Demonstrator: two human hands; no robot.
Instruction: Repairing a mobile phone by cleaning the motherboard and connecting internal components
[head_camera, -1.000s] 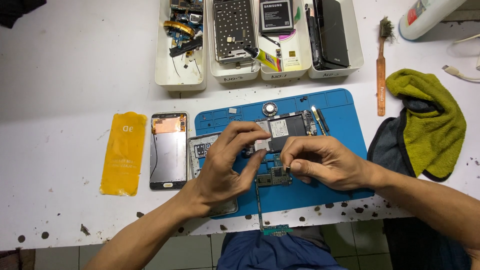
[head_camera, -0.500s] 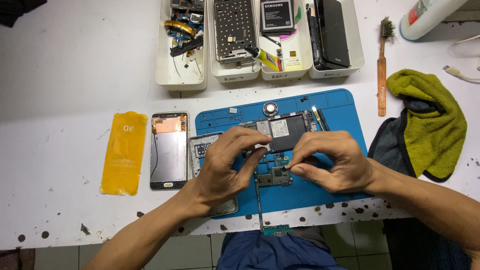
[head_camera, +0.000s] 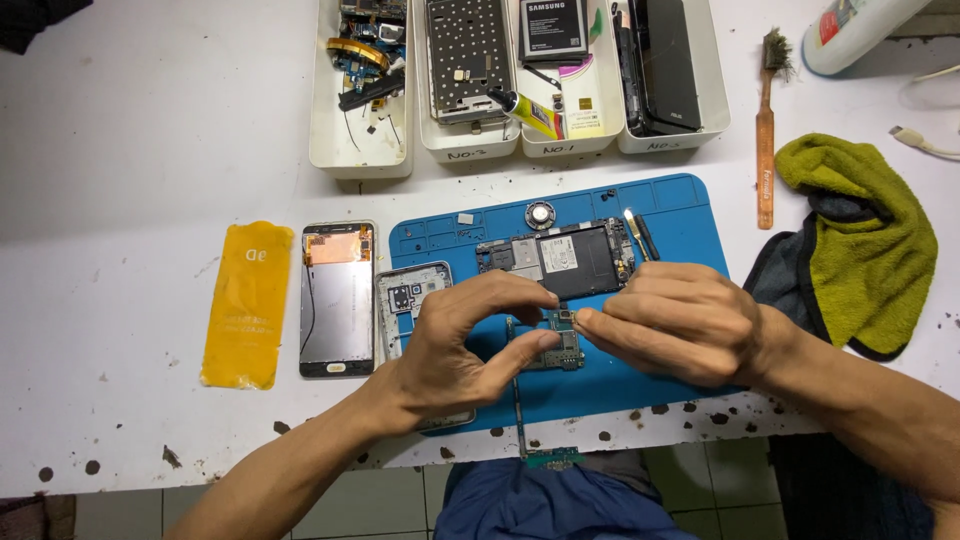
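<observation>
Both hands have slid a touch lower and toward the person since the earlier frames, drawing a small green circuit board (head_camera: 562, 340) clear of the larger dark phone mainboard with its metal shield (head_camera: 560, 260), which has stayed put near the top of the blue silicone repair mat (head_camera: 680, 215).

The left hand (head_camera: 460, 350) curls over the small board, thumb pressed along its near edge and fingertips arched above it, a narrow grip closed on the part. The right hand (head_camera: 680, 325) comes in from the other side, fingertips pinched tight on the board's upper right corner; whether a fine tool sits between those fingers cannot be made out. A thin flex strip (head_camera: 518, 420) trails from the board down over the mat's front edge.

By the look of it, the step in hand is close work on this small board, steadying it with one hand while the other picks at a connector or component. The next move likely calls for a gentle, steady pull with little force, keeping the flex from kinking.

Off to the left on the white surface (head_camera: 150, 150) lie a silver phone frame (head_camera: 412, 300), a screen assembly with a copper patch (head_camera: 337, 298) and a yellow protective film (head_camera: 245, 305), all unmoved.
</observation>
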